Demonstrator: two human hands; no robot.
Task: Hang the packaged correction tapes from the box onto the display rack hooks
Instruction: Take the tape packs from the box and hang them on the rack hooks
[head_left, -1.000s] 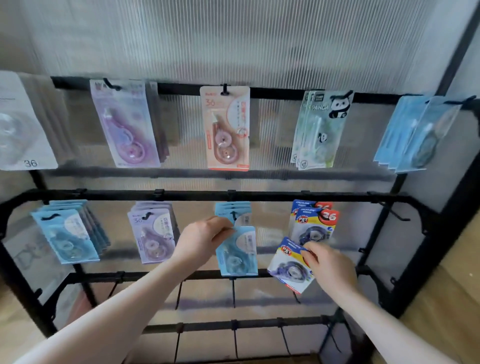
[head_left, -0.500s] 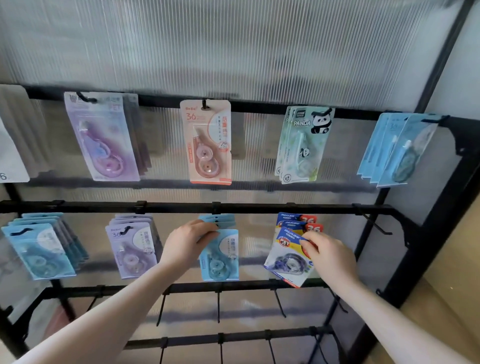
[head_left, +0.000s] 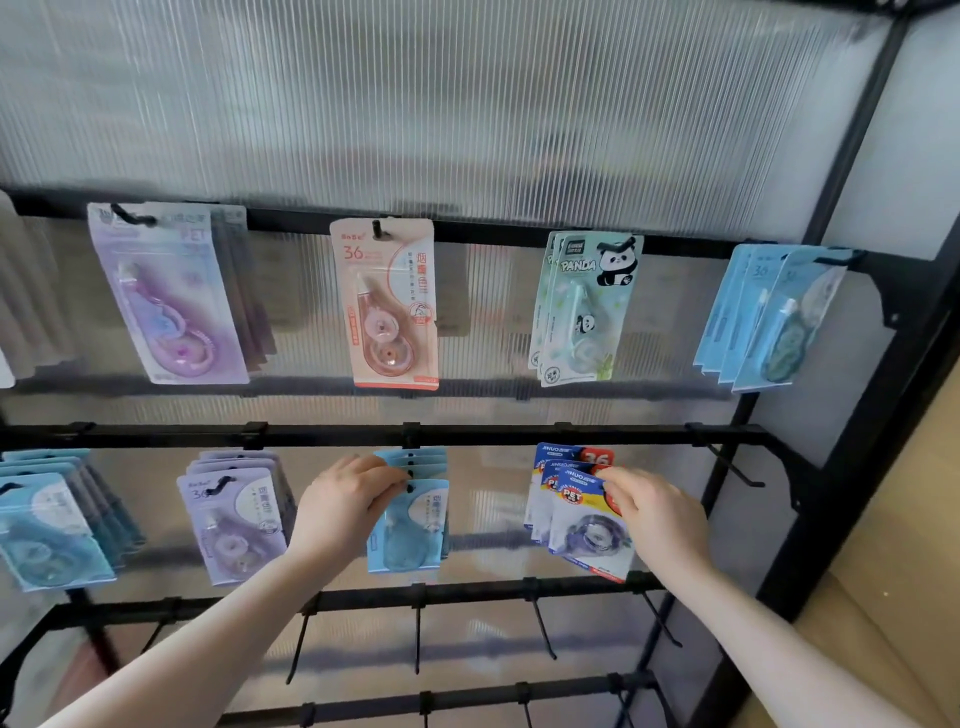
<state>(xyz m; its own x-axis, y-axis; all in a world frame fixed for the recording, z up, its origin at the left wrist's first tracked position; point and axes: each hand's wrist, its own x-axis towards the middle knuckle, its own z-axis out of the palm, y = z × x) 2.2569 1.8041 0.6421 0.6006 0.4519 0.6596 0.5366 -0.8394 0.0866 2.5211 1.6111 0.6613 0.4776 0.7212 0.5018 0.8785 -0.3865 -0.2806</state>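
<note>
Left hand (head_left: 345, 512) fingers pinch light-blue pack (head_left: 410, 530); right hand (head_left: 657, 519) fingers pinch dark-blue PET pack (head_left: 587, 525)

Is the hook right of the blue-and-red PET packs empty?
Empty: the bare black hook juts from the middle rail, nothing hanging on it.

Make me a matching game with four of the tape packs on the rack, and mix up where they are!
Things:
1. panda pack
2. peach pack
3. light blue pack
4. PET pack

Places:
A. gripped by the left hand
B. top row, second hook from the right
C. gripped by the right hand
D. top row, middle hook

Pairs: 1-B, 2-D, 3-A, 4-C
</note>
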